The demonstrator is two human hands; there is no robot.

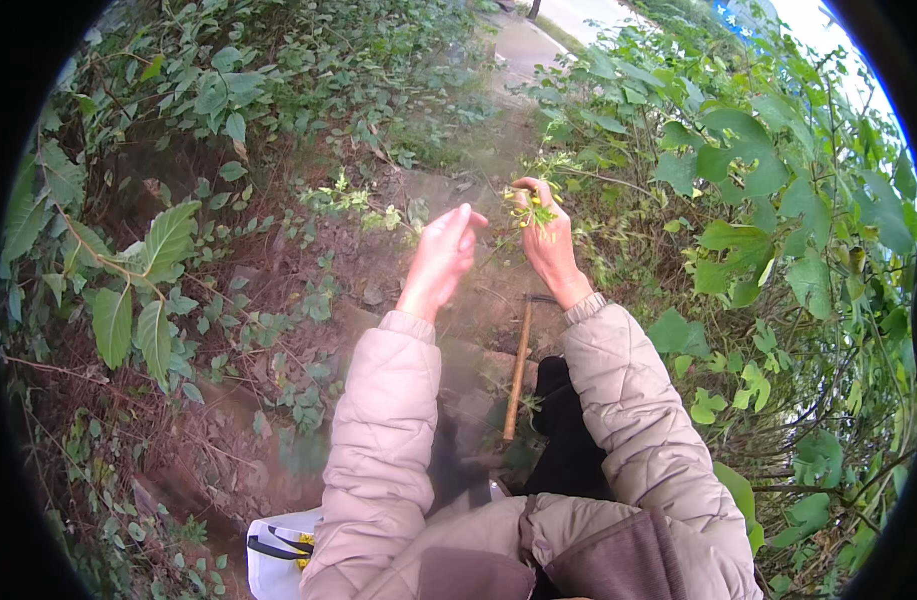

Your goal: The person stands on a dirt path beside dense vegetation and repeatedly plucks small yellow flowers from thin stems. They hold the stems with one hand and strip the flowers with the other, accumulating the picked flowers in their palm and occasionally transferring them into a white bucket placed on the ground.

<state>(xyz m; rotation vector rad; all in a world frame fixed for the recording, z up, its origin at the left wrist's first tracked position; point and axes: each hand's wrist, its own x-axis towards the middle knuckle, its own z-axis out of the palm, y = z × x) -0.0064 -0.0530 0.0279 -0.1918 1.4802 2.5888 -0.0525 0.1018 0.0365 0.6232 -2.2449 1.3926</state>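
Note:
My right hand (548, 240) is raised ahead of me, fingers curled around a small sprig of slender yellow buds and green leaves (535, 210). Just left of it, my left hand (445, 251) has its fingers bent in and the thumb against the index finger. Whether it pinches a thin stem is hidden. A pale green leafy sprig (353, 199) reaches toward the left hand from the left. Below the hands, a tool with a wooden handle (518, 367) lies on the ground, its dark thin head partly hidden near my right wrist.
Leafy shrubs (225, 97) crowd the left slope, and broad-leaved bushes (743, 165) rise on the right. A dirt path (503, 112) runs ahead to paving. A white bag (267, 574) with a black strap and something yellow is beside my left side.

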